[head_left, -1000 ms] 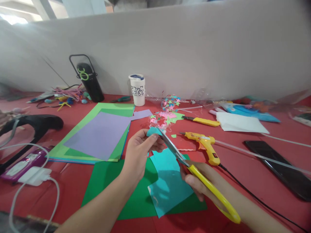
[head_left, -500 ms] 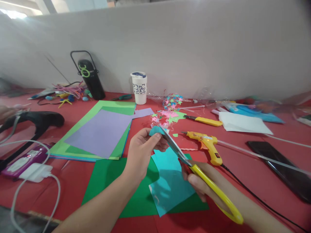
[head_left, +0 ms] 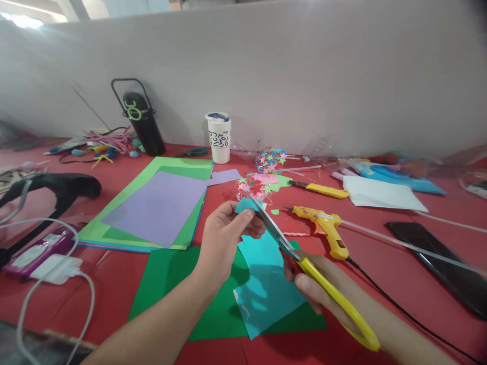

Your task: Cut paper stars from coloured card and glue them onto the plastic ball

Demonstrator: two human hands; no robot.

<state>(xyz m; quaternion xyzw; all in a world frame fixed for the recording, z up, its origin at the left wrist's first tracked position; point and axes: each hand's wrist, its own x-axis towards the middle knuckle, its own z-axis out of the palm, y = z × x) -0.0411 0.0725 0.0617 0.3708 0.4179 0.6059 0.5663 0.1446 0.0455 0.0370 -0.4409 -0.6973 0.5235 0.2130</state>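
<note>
Between the thumb and fingers of my left hand point(head_left: 224, 233) is a small piece of turquoise paper point(head_left: 245, 204). My right hand point(head_left: 315, 284) is closed around the yellow-handled scissors point(head_left: 335, 296), whose blades point up and left. The blades lie against the right edge of the small piece; whether they are cutting into it I cannot tell. Below my hands, a larger turquoise sheet point(head_left: 268, 296) with a cut edge rests on a dark green sheet point(head_left: 216, 314). My left fingers partly hide its upper end.
A yellow glue gun point(head_left: 323, 225), a yellow utility knife point(head_left: 323, 190) and a black phone point(head_left: 437, 263) lie to the right. Coloured sheets point(head_left: 155, 208) are stacked left. A white cup point(head_left: 219, 139) and black bottle point(head_left: 144, 126) stand behind. A purple power outlet point(head_left: 41, 253) with cables sits left.
The view has shifted slightly. Both hands keep nearly the same pose, and the small turquoise piece has turned a little against the blades.
</note>
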